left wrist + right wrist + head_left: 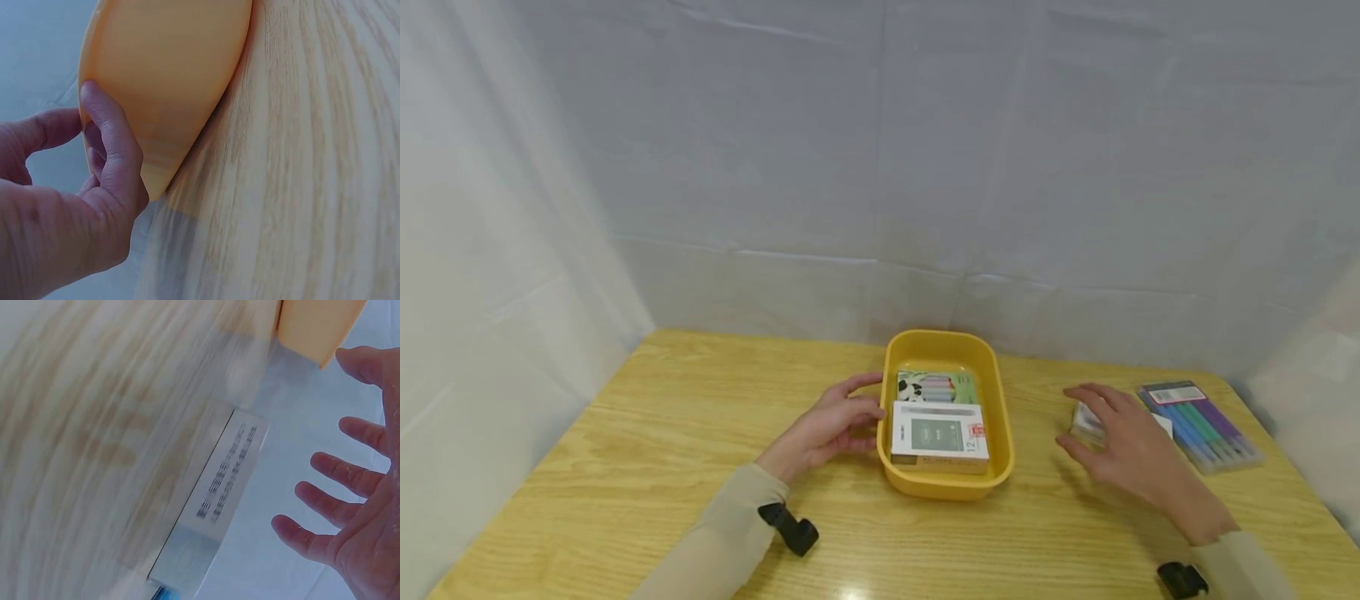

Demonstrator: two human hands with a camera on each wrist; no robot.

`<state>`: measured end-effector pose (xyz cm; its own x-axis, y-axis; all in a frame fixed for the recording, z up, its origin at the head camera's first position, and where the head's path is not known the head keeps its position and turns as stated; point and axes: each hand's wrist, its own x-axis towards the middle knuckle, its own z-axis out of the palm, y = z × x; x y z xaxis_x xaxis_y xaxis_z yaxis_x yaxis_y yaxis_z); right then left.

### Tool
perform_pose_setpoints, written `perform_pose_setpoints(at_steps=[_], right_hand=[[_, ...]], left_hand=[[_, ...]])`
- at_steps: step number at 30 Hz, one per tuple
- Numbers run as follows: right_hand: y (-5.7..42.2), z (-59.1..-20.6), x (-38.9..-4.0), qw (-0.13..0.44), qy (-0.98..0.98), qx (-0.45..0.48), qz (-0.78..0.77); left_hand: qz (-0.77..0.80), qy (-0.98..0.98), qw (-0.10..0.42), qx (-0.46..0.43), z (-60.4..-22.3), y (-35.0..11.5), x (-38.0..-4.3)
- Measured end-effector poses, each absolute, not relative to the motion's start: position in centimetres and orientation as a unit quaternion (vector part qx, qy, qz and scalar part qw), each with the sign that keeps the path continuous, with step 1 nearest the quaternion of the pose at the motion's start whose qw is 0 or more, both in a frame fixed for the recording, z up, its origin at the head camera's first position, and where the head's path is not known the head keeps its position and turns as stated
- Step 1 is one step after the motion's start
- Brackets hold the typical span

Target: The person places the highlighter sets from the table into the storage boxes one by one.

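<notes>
My left hand (831, 421) grips the left rim of a yellow plastic bin (951, 486). In the left wrist view, thumb and forefinger meet across that rim (82, 69), the other fingers curled by the outer wall. Inside the bin lie a white box with a dark green panel (936, 433) and, behind it, a green panda-print box (962, 386). To the bin's right, my right hand (1131, 442) hovers with spread fingers over another white box, partly hidden beneath it. The right wrist view shows this box (215, 487) lying on the table, printed lines along its side, apart from the fingers.
A clear pack of blue, green and purple pens (1202, 425) lies right of the covered white box, near the table's right edge. The wooden table (737, 400) meets a pale hanging sheet (775, 167) at the back and sides.
</notes>
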<state>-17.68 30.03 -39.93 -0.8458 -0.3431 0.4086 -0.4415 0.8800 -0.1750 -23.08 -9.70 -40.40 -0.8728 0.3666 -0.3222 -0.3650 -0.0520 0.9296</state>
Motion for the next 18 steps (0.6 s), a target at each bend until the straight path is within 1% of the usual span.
perform_pose_setpoints(at_steps=[3,6,8,15,18], right_hand=[[30.7,-39.9,-17.8,0.160,-0.959,0.190,0.136],[31.4,-39.9,-17.9,0.146,-0.963,0.180,0.136],[31.8,-40.0,-18.0,0.144,-0.964,0.178,0.137],[33.2,-40.5,-18.2,0.169,-0.959,0.187,0.132],[33.7,-40.4,-18.1,0.164,-0.961,0.184,0.129]], left_hand=[[0.725,0.642,0.251,0.002,-40.4,-9.7,-23.1],[0.724,0.642,0.251,0.003,-40.5,-9.7,-23.1],[0.725,0.641,0.252,0.004,-40.5,-9.7,-23.1],[0.727,0.639,0.252,0.001,-40.5,-9.7,-23.2],[0.726,0.640,0.252,-0.001,-40.5,-9.7,-23.2]])
